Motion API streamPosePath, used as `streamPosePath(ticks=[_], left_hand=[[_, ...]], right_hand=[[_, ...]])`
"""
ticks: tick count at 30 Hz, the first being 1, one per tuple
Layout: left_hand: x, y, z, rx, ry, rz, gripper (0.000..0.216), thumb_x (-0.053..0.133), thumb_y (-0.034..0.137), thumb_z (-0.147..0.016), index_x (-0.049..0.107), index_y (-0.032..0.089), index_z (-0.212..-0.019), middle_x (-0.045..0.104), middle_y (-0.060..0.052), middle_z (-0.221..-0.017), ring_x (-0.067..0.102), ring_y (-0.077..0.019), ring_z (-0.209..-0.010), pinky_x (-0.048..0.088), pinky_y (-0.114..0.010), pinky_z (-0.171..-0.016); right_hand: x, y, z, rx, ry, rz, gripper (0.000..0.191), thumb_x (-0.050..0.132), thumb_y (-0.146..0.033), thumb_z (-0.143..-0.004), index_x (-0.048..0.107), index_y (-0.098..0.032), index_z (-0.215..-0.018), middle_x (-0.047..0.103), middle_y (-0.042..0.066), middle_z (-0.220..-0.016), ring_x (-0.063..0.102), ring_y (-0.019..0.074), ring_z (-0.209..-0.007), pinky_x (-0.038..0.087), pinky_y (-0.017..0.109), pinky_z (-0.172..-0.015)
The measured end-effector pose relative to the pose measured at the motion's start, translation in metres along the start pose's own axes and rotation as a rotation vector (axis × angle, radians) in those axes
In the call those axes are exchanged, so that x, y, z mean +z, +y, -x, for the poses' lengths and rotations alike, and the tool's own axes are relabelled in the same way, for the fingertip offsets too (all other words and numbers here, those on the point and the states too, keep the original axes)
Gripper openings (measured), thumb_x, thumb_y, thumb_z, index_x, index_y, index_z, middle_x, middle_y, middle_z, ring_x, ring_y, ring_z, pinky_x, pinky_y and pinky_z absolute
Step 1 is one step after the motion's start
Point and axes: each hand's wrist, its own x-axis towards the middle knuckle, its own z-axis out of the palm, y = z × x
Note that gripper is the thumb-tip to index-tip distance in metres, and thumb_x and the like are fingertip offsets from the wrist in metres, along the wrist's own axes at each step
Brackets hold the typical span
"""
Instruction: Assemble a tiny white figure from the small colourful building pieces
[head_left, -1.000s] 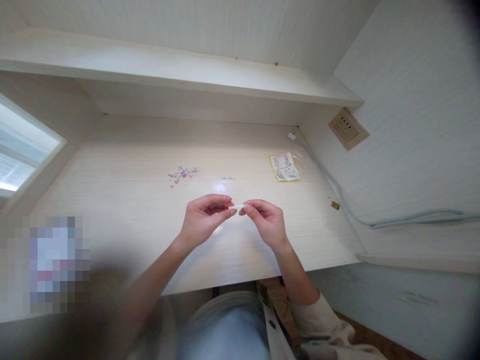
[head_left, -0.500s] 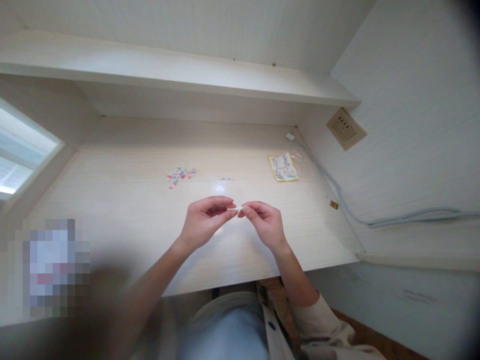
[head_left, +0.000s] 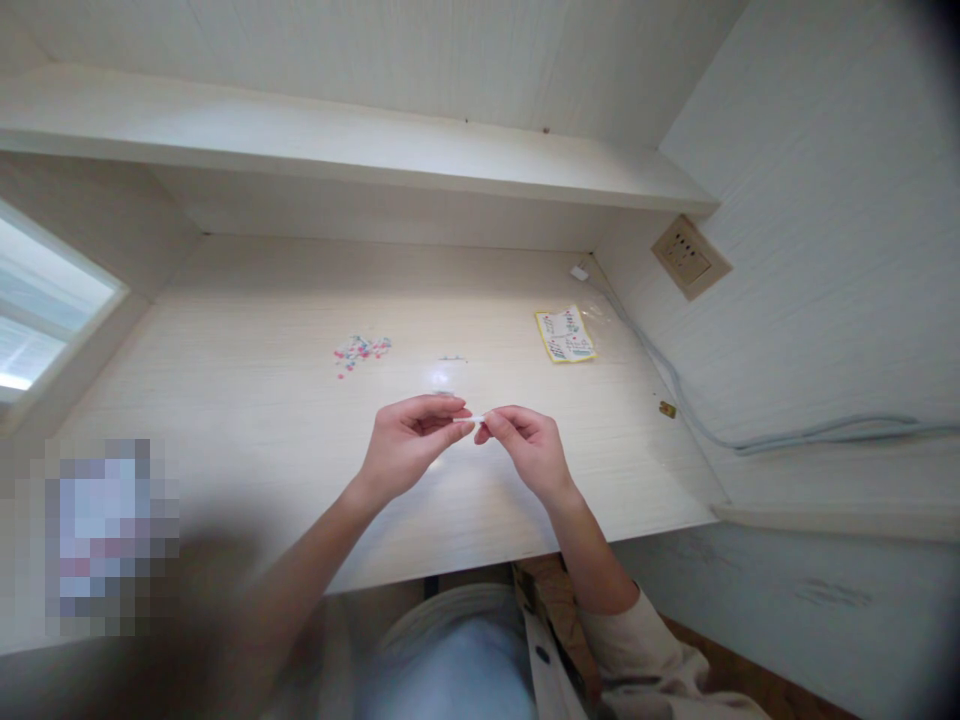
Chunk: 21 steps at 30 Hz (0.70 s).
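A small, thin white stick-like piece (head_left: 471, 419) spans the gap between my two hands, above the front half of the desk. Its left end is pinched between the thumb and fingers of my left hand (head_left: 409, 435). My right hand (head_left: 529, 445) grips the other end between thumb and forefinger. The fingers cover most of the piece, so its exact kind is hidden. Beyond the hands lies a short row of tiny dark bits (head_left: 454, 359). A scatter of small pink, blue and white pieces (head_left: 361, 352) rests farther left.
A printed sheet with a yellow border (head_left: 566, 335) lies at the right, beside clear plastic. Grey cables (head_left: 675, 385) run along the right wall below a socket (head_left: 690, 258). A small gold-coloured bit (head_left: 667, 409) is near them. A shelf (head_left: 360, 160) overhangs the desk's back. The left front is pixelated.
Both hands stay nearly in place, still pinching the white piece. It looks slightly more level now. The loose pieces and sheet have not moved.
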Motion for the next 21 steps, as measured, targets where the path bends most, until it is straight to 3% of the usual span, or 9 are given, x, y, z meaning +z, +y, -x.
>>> streamPosePath(ticks=[21], left_hand=[[-0.0046, 0.0029, 0.0027, -0.066, -0.081, 0.035, 0.029, 0.084, 0.021, -0.063, 0.075, 0.014, -0.09, 0.076, -0.007, -0.084, 0.073, -0.0212, -0.078, 0.062, -0.032, -0.077]], right_hand=[[0.0009, 0.0019, 0.0036, -0.013, -0.059, -0.061, 0.025, 0.06, -0.037, -0.088, 0.071, -0.019, -0.075, 0.071, 0.002, -0.072, 0.065, 0.0152, -0.072, 0.051, 0.029, -0.075]])
